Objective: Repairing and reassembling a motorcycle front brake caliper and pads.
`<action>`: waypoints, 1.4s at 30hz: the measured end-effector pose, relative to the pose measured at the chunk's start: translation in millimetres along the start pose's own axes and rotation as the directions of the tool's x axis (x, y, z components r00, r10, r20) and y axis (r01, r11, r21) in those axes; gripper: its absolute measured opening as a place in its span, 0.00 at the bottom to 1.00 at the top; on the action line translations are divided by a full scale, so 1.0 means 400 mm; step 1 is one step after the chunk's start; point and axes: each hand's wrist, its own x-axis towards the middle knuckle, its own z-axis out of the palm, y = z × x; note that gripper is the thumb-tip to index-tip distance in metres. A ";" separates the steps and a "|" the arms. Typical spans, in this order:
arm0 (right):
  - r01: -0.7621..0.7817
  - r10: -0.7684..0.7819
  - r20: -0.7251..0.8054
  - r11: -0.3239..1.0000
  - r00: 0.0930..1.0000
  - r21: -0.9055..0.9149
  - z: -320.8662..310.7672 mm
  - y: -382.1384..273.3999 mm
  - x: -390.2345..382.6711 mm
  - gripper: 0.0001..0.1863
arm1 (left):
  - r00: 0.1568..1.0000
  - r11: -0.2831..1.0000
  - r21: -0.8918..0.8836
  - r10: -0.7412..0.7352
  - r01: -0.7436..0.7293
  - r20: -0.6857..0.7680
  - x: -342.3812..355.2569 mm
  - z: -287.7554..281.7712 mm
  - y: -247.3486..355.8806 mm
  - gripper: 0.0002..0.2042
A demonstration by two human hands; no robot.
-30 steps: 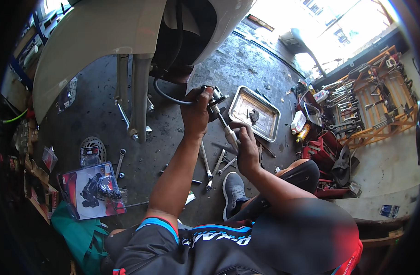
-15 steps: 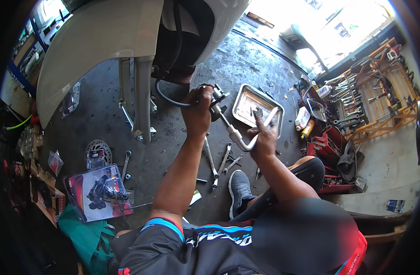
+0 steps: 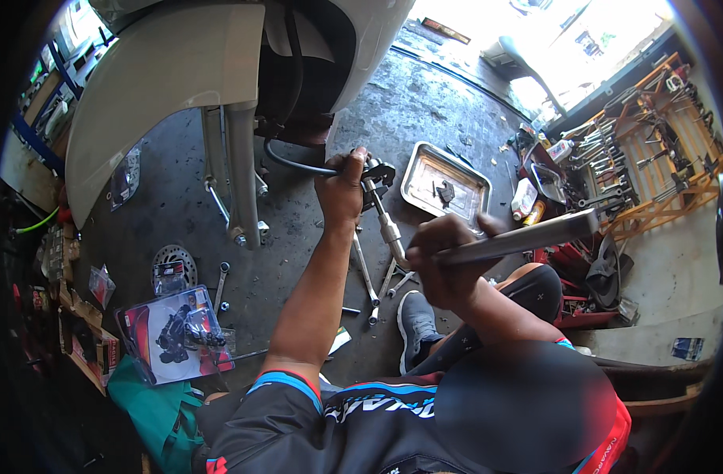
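Observation:
My left hand [image 3: 341, 189] grips a metal brake part [image 3: 377, 174] below the white vehicle body [image 3: 164, 95], with a black hose [image 3: 294, 158] running up from it. A socket with a steel extension [image 3: 389, 225] is fitted to the part and angles down toward me. My right hand [image 3: 448, 261] is closed on the long metal wrench handle [image 3: 547, 229], which bends from the extension and reaches out to the right. A metal tray [image 3: 418, 162] holding a small dark piece [image 3: 445, 192] lies just beyond my hands.
A fork leg [image 3: 239, 182] stands left. Loose wrenches [image 3: 365, 276], a brake disc [image 3: 174, 262] and a blister package [image 3: 172, 332] lie on the floor. Red toolboxes [image 3: 574, 316], bottles [image 3: 523, 197] and an orange tool rack [image 3: 638, 150] are right; green cloth [image 3: 152, 419] is lower left.
My right hand has swung the wrench handle from upright to nearly level, out to the right and toward me. My left hand stays on the brake part.

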 end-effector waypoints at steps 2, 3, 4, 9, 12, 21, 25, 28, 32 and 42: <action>0.045 -0.089 0.369 0.991 0.925 0.126 0.004 -0.024 0.031 0.20 | 1.000 1.000 0.007 -0.029 0.029 -0.011 0.004 -0.013 -0.005 0.13; -0.025 -0.050 0.498 0.989 0.866 0.142 0.015 -0.046 0.040 0.22 | 0.999 0.995 0.093 0.037 -0.036 -0.011 0.009 -0.015 -0.025 0.13; -0.099 -0.013 0.616 0.984 0.788 0.147 0.037 -0.068 0.040 0.24 | 0.995 0.979 0.180 0.099 -0.097 -0.004 0.010 -0.015 -0.031 0.13; 0.143 -0.036 0.851 0.989 0.525 -0.046 0.126 -0.062 -0.032 0.33 | 0.931 0.855 0.397 0.365 -0.335 0.000 -0.008 0.005 0.033 0.16; 0.164 -0.083 0.830 0.986 0.551 -0.010 0.129 -0.051 -0.038 0.33 | 0.943 0.839 0.459 0.333 -0.293 -0.006 -0.011 -0.053 0.028 0.16; -0.184 0.188 0.143 0.982 0.972 -0.037 0.029 0.018 -0.121 0.40 | 0.955 0.935 0.245 0.284 -0.257 -0.081 0.009 -0.018 0.022 0.14; -0.753 0.799 0.528 -0.151 0.289 0.641 0.052 0.022 -0.176 0.42 | 0.967 0.963 0.149 0.238 -0.223 -0.093 -0.001 -0.007 0.028 0.12; -0.760 0.527 0.740 -0.243 0.418 0.603 0.065 -0.016 -0.158 0.21 | 0.969 0.971 0.134 0.213 -0.197 -0.121 -0.004 0.010 0.023 0.12; -0.829 0.563 0.649 0.128 0.512 0.544 0.057 0.037 -0.194 0.10 | 0.986 0.989 -0.050 0.136 -0.141 -0.094 -0.003 0.042 0.035 0.13; -0.847 0.849 0.519 -0.198 0.103 0.493 0.035 0.238 -0.232 0.43 | 0.986 0.986 0.020 0.166 -0.166 -0.003 0.006 -0.001 0.041 0.12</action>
